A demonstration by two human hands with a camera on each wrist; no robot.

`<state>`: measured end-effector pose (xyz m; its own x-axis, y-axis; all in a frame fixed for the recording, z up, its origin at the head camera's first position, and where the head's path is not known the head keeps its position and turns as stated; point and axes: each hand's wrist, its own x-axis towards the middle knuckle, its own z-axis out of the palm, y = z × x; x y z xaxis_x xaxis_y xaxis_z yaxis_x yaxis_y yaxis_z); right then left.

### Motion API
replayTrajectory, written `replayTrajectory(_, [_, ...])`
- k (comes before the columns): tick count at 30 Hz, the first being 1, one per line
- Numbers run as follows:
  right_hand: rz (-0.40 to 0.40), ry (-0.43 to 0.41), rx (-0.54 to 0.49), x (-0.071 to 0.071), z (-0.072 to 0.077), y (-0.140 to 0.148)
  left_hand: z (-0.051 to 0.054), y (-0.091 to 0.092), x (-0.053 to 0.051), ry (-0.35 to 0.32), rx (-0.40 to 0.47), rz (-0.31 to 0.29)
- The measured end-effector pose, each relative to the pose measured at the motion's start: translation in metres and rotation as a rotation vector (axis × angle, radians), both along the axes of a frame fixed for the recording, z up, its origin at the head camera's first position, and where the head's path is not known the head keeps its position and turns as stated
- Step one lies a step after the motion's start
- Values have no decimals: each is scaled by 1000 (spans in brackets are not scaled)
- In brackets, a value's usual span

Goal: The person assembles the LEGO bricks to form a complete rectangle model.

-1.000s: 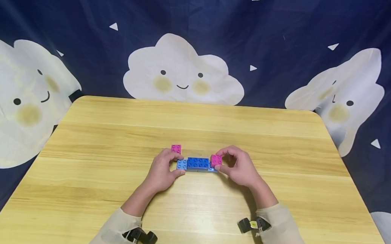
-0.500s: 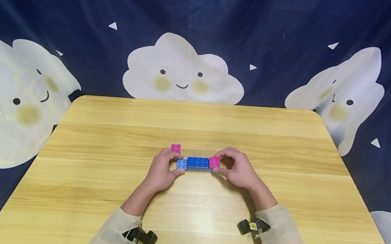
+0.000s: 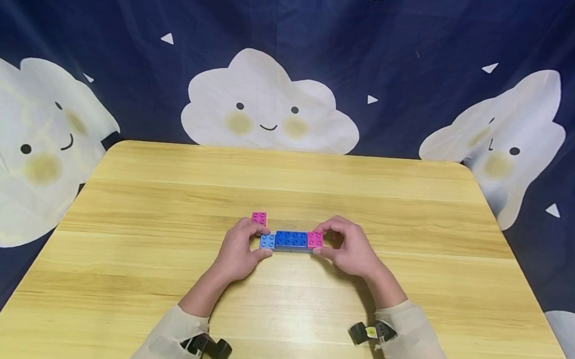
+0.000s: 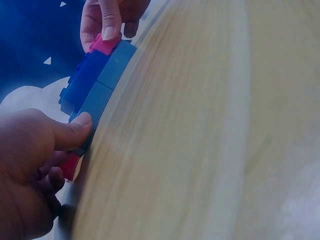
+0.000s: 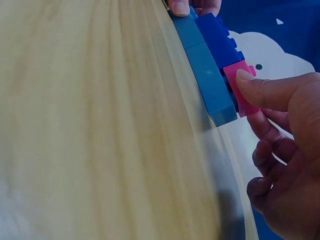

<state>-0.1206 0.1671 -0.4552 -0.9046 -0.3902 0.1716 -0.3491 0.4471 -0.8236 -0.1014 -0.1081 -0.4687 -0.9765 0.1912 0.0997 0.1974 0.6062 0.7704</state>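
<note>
Two light blue bricks (image 5: 204, 64) lie end to end on the table, and a dark blue brick (image 3: 291, 239) bridges their seam from on top. My left hand (image 3: 239, 252) pinches the left light blue brick (image 4: 95, 104) at its outer end, thumb on the near side. Between thumb and fingers, my right hand (image 3: 355, 250) holds a square pink brick (image 5: 242, 89) over the right end, beside the dark blue brick. Studs show in a narrow gap under that pink brick in the right wrist view. Another pink brick (image 3: 259, 218) lies just behind my left hand, partly covered by it.
The wooden table (image 3: 278, 307) extends around the bricks on all sides. Behind its far edge hangs a dark blue curtain (image 3: 401, 54) with white clouds. A small black camera (image 3: 211, 350) is strapped to each wrist.
My right hand has shifted slightly left and brought the pink brick down against the end of the dark blue brick. The left hand keeps its place on the light blue brick.
</note>
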Motion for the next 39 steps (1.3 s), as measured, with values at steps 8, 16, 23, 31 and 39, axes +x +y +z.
replayTrajectory(8, [7,0,7,-2,-1,1,0,0,0,12,3,-7])
replayTrajectory(16, [9,30,-5,0,-7,2,-1,0,0,14,4,-8])
replayTrajectory(23, [-4,48,-26,3,-12,1,-2,0,1,15,4,-7])
replayTrajectory(31, [-10,61,-42,2,-12,0,-1,0,-1,29,10,-12])
replayTrajectory(39, [-29,30,-21,1,-12,0,0,0,-1,-9,1,3])
